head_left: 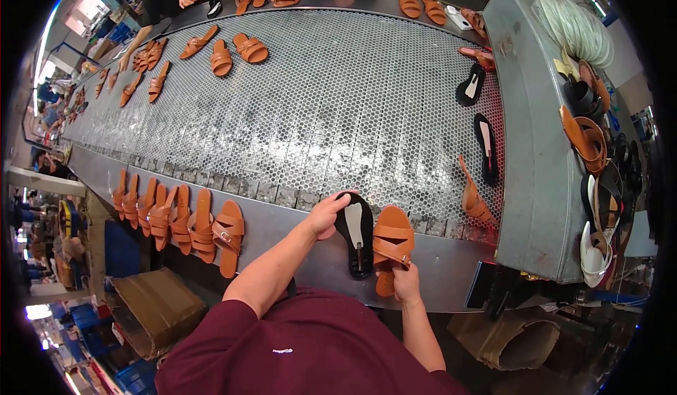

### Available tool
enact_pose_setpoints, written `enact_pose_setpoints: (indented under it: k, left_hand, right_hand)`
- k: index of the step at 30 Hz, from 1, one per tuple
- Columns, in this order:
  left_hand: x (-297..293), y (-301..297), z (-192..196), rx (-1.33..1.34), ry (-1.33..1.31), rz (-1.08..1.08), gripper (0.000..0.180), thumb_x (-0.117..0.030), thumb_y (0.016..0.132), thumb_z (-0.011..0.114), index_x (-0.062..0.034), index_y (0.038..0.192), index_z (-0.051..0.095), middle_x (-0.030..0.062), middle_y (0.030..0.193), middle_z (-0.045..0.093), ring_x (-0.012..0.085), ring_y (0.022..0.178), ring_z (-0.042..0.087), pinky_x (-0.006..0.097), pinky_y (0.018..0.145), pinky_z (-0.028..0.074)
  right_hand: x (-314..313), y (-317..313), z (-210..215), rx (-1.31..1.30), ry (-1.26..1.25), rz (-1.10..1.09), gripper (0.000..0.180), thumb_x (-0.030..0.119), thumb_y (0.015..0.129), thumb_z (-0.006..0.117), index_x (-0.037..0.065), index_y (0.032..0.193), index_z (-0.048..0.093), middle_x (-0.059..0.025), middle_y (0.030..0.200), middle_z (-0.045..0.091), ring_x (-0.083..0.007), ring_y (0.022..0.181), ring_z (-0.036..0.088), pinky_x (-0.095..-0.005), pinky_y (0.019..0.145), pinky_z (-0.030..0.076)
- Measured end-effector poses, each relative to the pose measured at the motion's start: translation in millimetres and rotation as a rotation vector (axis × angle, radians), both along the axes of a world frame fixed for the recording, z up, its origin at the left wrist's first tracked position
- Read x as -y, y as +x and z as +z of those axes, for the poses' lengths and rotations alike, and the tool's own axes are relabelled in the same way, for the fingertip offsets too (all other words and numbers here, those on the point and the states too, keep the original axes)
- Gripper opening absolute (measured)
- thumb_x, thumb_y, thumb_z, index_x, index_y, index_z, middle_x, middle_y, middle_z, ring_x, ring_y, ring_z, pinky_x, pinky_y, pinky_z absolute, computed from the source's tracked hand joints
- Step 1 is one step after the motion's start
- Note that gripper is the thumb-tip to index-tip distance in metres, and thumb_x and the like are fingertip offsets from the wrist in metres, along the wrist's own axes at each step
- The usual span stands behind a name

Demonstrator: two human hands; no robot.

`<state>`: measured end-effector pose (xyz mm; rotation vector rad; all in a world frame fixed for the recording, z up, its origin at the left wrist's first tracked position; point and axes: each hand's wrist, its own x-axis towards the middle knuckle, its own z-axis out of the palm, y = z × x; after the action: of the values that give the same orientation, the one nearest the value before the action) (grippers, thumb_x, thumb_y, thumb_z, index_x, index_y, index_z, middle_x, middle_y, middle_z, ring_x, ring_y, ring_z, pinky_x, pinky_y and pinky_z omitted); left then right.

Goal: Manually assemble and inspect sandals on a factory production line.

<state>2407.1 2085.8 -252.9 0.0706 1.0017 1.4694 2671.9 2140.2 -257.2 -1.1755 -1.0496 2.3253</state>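
My left hand (326, 215) is closed on the edge of a black shoe sole (363, 247), which has a long pale inlay down its middle. The sole stands nearly upright at the near edge of the metal table. Just to its right is a tan strappy sandal (393, 224), its footbed facing me. My right hand (405, 284) grips this sandal low down by the straps. A gap separates sole and sandal. Along the table edge to the left, a row of several tan sandals ends with a buckled sandal (228, 236).
A honeycomb-patterned conveyor belt (303, 106) runs beyond the edge, carrying tan sandals (221, 58) and black soles (485, 148). A grey metal housing (539, 155) bounds it on the right, with sandals on top. People work opposite. Cardboard boxes (159, 303) stand below.
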Motion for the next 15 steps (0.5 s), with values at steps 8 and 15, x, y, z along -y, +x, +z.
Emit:
enact_pose_setpoints:
  k: [8,15]
  left_hand:
    - [-4.7,-14.7,3.9,-0.088,0.056,-0.009,0.052,-0.015,0.091,0.066,-0.0072,0.139,0.047,0.0056,0.121,0.059,0.0169,0.11,0.057,0.033,0.096,0.047]
    - [-13.6,-8.6,0.8,-0.051,0.075,-0.074,0.07,-0.011,0.075,0.081,-0.0077,0.135,0.046,0.008,0.121,0.06,0.0207,0.109,0.059,0.036,0.097,0.048]
  right_hand:
    - [-8.5,-28.8,-4.0,-0.023,0.022,0.123,0.015,0.003,0.093,0.057,-0.002,0.106,0.062,-0.0077,0.093,0.066,-0.0162,0.078,0.065,-0.0313,0.069,0.054]
    - [-6.9,-38.8,-3.2,-0.037,-0.017,0.205,0.015,0.0,0.091,0.058,-0.002,0.105,0.062,-0.0057,0.094,0.067,-0.0129,0.081,0.064,-0.03,0.072,0.054]
